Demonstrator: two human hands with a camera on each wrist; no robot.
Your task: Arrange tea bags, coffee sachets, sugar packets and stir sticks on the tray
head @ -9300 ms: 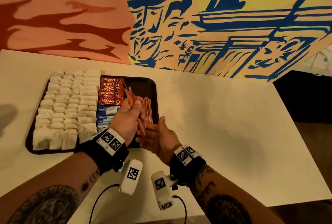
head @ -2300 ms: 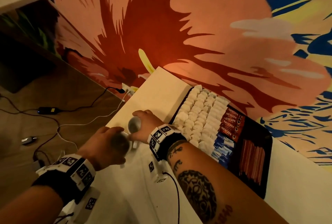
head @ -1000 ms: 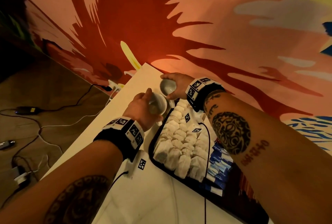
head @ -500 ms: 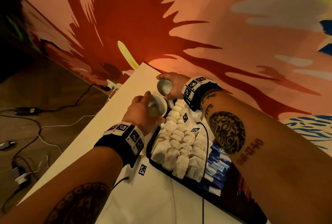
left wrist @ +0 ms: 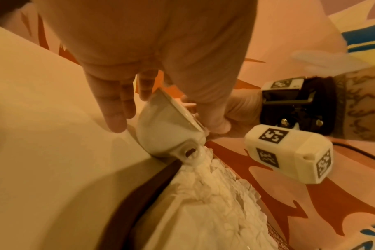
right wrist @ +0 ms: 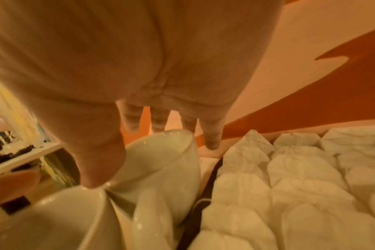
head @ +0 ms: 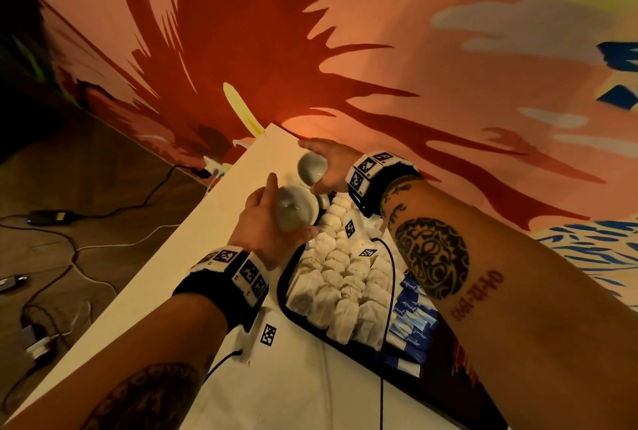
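A dark tray (head: 281, 295) on the white table (head: 193, 295) holds rows of white tea bags (head: 338, 277) and blue sugar packets (head: 411, 319); my right forearm hides its right part. My left hand (head: 276, 208) grips a white cup (head: 295, 212) tilted on its side at the tray's far left corner. In the left wrist view this cup (left wrist: 167, 128) touches the tray rim (left wrist: 139, 194) beside the tea bags (left wrist: 203, 203). Just beyond, my right hand (head: 322, 164) grips a second white cup (head: 309, 169); in the right wrist view this cup (right wrist: 167, 165) sits against the other cup (right wrist: 64, 219).
The painted wall (head: 379, 67) runs close behind the table's far edge. The table's left edge drops to a wooden floor with cables and a power adapter (head: 45, 215). A wrist camera cable (head: 386, 291) lies across the tea bags.
Since a second ago both hands have kept hold of their cups; the cups have tipped further onto their sides and drawn a little closer to the tray's far left corner.
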